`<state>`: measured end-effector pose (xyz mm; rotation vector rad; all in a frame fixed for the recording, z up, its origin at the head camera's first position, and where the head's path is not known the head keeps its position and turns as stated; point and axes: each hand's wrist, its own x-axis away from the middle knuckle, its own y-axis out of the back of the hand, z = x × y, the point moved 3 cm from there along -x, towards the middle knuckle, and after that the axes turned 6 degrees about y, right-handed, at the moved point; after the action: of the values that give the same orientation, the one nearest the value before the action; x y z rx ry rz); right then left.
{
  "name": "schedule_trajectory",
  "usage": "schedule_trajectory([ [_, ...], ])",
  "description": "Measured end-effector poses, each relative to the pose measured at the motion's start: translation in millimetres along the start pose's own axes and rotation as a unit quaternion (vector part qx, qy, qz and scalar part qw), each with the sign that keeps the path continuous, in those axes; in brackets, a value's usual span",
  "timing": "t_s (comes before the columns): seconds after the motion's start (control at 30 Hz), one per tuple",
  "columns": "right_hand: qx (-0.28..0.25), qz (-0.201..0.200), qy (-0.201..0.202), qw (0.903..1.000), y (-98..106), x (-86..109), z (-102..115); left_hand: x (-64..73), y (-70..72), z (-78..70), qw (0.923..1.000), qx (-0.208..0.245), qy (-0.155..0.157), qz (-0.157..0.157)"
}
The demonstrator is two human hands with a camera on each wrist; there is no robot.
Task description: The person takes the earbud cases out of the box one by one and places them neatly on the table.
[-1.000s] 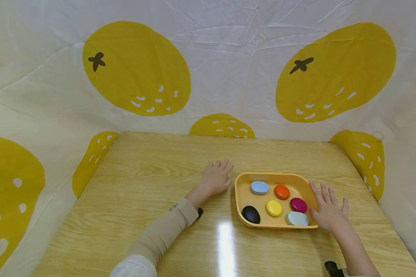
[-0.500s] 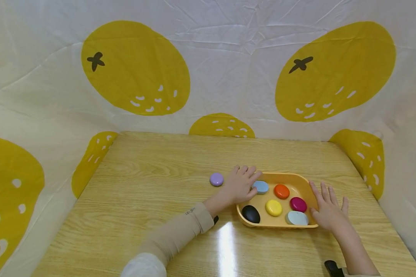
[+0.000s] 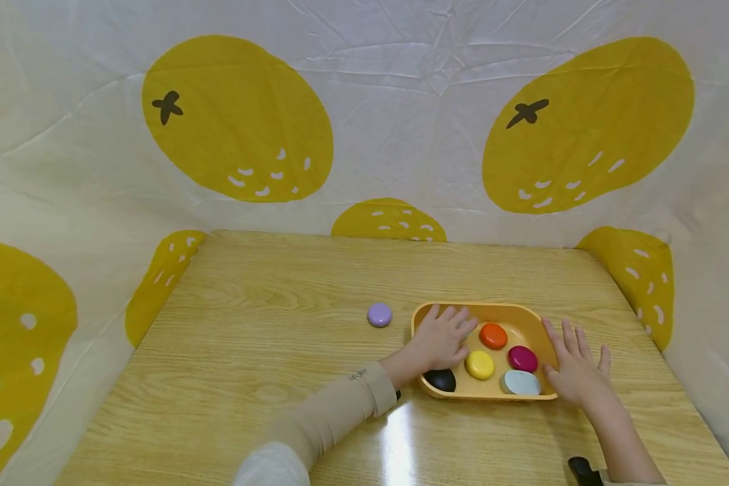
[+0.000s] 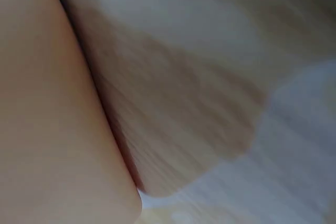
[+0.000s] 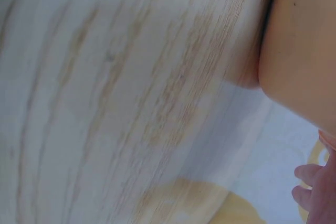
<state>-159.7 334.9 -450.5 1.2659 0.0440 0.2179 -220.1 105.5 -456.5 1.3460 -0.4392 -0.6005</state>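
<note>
An orange-yellow tray (image 3: 492, 397) on the table holds smooth, pebble-like pieces: orange (image 3: 493, 336), yellow (image 3: 480, 365), magenta (image 3: 523, 359), pale blue-grey (image 3: 521, 383) and black (image 3: 441, 381). My left hand (image 3: 440, 344) is over the tray's left part with its fingers spread, hiding the light blue piece and part of the black one. Against the tray's right end, my right hand (image 3: 580, 371) rests with straight, spread fingers. A round purple piece (image 3: 379, 314) lies on the table left of the tray. Both wrist views show mostly skin and blurred background.
The wooden table (image 3: 267, 324) extends around the tray, with a glare streak near its front. A white cloth (image 3: 401, 135) printed with large yellow fruit shapes hangs behind and along both sides. Dark straps or devices show at both wrists.
My left hand has moved right, from the table beside the tray to above the light blue piece, uncovering the purple piece on the table. The right hand and tray have stayed put.
</note>
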Motion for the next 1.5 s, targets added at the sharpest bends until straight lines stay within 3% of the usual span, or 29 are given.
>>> schedule_trajectory([
  [0.13, -0.003, 0.002, 0.0, 1.0, 0.1, 0.4, 0.4, -2.0, -5.4, -1.6, 0.9996, -0.019, 0.012, 0.015],
  [0.37, -0.003, -0.001, 0.002, 1.0, 0.1, 0.6, -0.3, -4.1, -11.0, -3.8, 0.9963, -0.042, 0.024, 0.07],
  [0.53, -0.002, -0.002, 0.002, 1.0, 1.2, 0.1, -0.2, -4.6, -13.4, -4.7, 0.995, -0.045, 0.032, 0.082],
  [0.73, 0.0, -0.001, 0.002, 1.0, 0.8, -0.7, -0.9, -6.9, -13.7, -6.0, 0.9964, -0.011, 0.033, 0.077],
  [0.97, 0.0, -0.002, 0.005, 1.0, -0.7, -0.4, -2.4, -8.5, -14.6, -8.3, 0.9973, -0.007, 0.024, 0.069],
  [1.23, -0.001, -0.001, 0.004, 1.0, 0.7, -0.4, -0.5, -5.5, -12.8, -9.6, 0.9974, -0.05, 0.016, 0.049],
  [1.5, -0.002, 0.004, -0.001, 1.0, 2.6, 0.1, 2.3, -3.9, -11.9, -9.8, 0.9968, -0.079, 0.0, 0.002],
])
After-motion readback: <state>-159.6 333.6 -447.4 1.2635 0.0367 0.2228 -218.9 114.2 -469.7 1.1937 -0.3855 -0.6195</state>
